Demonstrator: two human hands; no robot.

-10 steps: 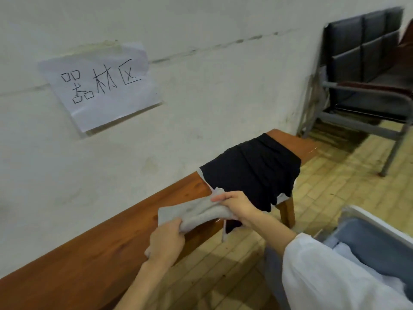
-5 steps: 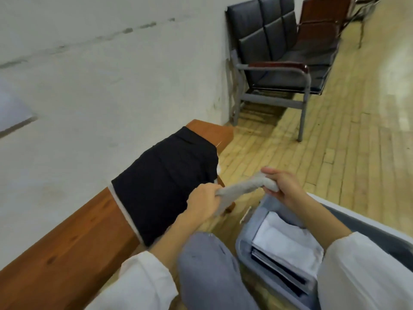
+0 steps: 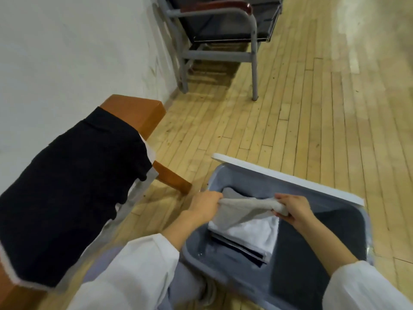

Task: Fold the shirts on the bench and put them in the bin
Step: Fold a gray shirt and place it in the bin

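At the far left a black shirt (image 3: 73,186) lies spread over the wooden bench (image 3: 136,113), its pale hem hanging off the near edge; it is not yet folded and looks like the next piece to deal with. Moving right, the left hand (image 3: 203,203) has its fingers curled round one end of a folded grey shirt (image 3: 243,208), which stretches across to the right hand (image 3: 295,209), pinching the other end. The hands are apart, each gripping its own end of the cloth, and the middle sags between them with one loose corner drooping down. The grey shirt hangs just above a folded white shirt (image 3: 252,234) that tops a small stack in the left part of the bin (image 3: 290,176); whether the drooping corner touches the white cloth cannot be told. Further right inside the bin lies a flat dark garment (image 3: 317,238). The grey shirt looks light and very soft, with no stiffness of its own, so the fold will likely slump open if either end is let go too soon. Holding it at both ends, as here, seems the sound way to carry it. Lowering it flat onto the stack before letting go should keep the layers together. It is not fragile and not slippery, so a light pinch is probably enough.
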